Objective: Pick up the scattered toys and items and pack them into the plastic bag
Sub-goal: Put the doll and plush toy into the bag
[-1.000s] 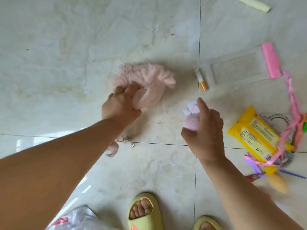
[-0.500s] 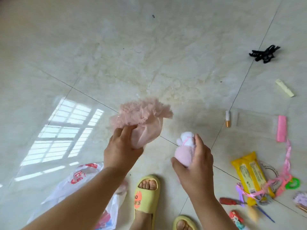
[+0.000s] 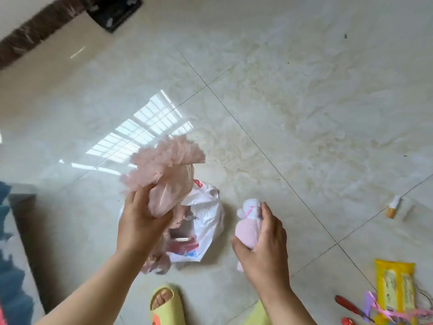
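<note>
Glossy pale tile floor [image 3: 304, 113] | left hand [image 3: 140, 221] grips pink frilly dress [image 3: 166, 179] above white plastic bag [image 3: 206, 221], bag at 6 o'clock of frame centre | right hand [image 3: 264, 247] curled around pink plush toy [image 3: 248, 224], at 3 o'clock of bag | yellow packet [image 3: 396, 294] at 4 o'clock

Yellow slipper [image 3: 166, 305] on pale tiled floor [image 3: 293, 102]; dark skirting [image 3: 35, 31] top left.
</note>
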Tool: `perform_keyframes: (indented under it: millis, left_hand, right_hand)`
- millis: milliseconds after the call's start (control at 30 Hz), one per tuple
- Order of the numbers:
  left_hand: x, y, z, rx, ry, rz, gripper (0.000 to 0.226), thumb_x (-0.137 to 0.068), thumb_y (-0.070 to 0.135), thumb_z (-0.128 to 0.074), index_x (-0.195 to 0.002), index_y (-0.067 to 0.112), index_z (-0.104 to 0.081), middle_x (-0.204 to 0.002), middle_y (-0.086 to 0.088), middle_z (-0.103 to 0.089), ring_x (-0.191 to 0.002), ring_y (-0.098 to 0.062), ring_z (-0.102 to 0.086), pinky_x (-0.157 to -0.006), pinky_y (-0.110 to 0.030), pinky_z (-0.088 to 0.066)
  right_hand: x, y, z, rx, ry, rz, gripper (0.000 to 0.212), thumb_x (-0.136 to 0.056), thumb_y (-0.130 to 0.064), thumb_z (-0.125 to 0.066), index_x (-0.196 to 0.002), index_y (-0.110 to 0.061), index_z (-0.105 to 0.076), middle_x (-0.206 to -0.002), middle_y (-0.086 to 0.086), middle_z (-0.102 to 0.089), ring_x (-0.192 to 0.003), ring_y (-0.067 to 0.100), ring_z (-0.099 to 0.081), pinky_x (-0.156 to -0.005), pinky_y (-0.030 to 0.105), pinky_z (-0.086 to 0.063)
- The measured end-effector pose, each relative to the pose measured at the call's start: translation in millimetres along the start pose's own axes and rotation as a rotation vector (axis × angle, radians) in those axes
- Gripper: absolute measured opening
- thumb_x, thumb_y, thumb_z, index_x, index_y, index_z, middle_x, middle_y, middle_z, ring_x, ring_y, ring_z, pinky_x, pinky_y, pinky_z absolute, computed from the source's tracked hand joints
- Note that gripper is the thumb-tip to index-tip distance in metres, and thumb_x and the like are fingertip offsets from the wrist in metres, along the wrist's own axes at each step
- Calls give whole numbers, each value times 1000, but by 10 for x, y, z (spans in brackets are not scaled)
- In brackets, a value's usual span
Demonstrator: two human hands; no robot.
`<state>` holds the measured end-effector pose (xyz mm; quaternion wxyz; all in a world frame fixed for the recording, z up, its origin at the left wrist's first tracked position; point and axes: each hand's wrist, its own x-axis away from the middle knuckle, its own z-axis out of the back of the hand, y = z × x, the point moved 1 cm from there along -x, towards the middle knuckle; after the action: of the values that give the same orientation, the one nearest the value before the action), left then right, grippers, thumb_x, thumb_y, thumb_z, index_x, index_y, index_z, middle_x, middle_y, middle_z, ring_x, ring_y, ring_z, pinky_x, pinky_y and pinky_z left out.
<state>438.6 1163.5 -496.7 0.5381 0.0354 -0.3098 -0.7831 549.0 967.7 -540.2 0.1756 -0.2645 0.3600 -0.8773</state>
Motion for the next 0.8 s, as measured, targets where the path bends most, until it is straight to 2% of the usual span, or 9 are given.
perform_keyframes:
  millis: [133,267,367,433,533,600,700,800]
  left_hand:
    - [-37,-333,201,31,37,57,66,-66,19,-78,-123,35,-48,-111,10,-47,-91,-1,-40,-80,-23,-33]
    - [-87,-539,330,94,47,60,65,-66,18,-78,-124,32,-50,-113,11,-47,-94,5,-39,-79,-13,-29]
    - [-134,-633,378,144,43,53,64,-66,19,-79,-122,31,-51,-114,9,-49,-94,8,-39,-80,-10,-29]
    - [-201,-691,375,175,43,67,62,-66,23,-79,-121,32,-51,-115,9,-50,-97,6,-42,-85,-15,-33]
    - [-315,-765,337,220,38,84,61,-66,28,-80,-119,35,-51,-115,9,-52,-105,-6,-50,-92,-31,-44]
    - [-378,-811,298,236,34,80,62,-64,32,-79,-119,36,-50,-115,10,-52,-110,-10,-51,-95,-38,-45]
    - [-449,-873,219,244,17,82,63,-66,30,-79,-121,36,-48,-118,12,-51,-112,-10,-50,-96,-34,-44]
    - [-497,-975,90,226,-29,83,66,-66,30,-80,-123,35,-48,-118,12,-49,-108,-7,-49,-89,-27,-42]
  right_hand:
    - [50,-191,-381,29,-70,33,90,-64,-26,-78,-139,-15,-29,-123,6,-46,-111,21,-35,-86,23,-29]
    - [136,-319,-667,77,-109,2,91,-63,-26,-78,-139,-15,-29,-125,7,-45,-113,24,-37,-91,29,-33]
    - [194,-430,-834,80,-122,-11,91,-61,-26,-80,-138,-15,-31,-125,8,-47,-112,25,-39,-91,31,-35]
    - [193,-474,-937,87,-130,-22,91,-61,-25,-80,-138,-15,-31,-126,9,-46,-112,25,-39,-91,32,-35]
    - [172,-511,-1062,99,-133,-22,91,-63,-24,-79,-138,-14,-30,-129,9,-45,-113,26,-38,-93,33,-35]
    - [155,-523,-1143,103,-135,-29,90,-63,-24,-79,-138,-14,-30,-130,9,-44,-114,26,-38,-95,34,-34]
    - [107,-502,-1254,110,-124,-37,89,-63,-24,-79,-138,-14,-30,-129,11,-45,-114,28,-38,-94,34,-34]
    - [59,-467,-1379,117,-126,-42,89,-64,-24,-78,-138,-14,-30,-128,12,-46,-112,29,-39,-92,33,-34]
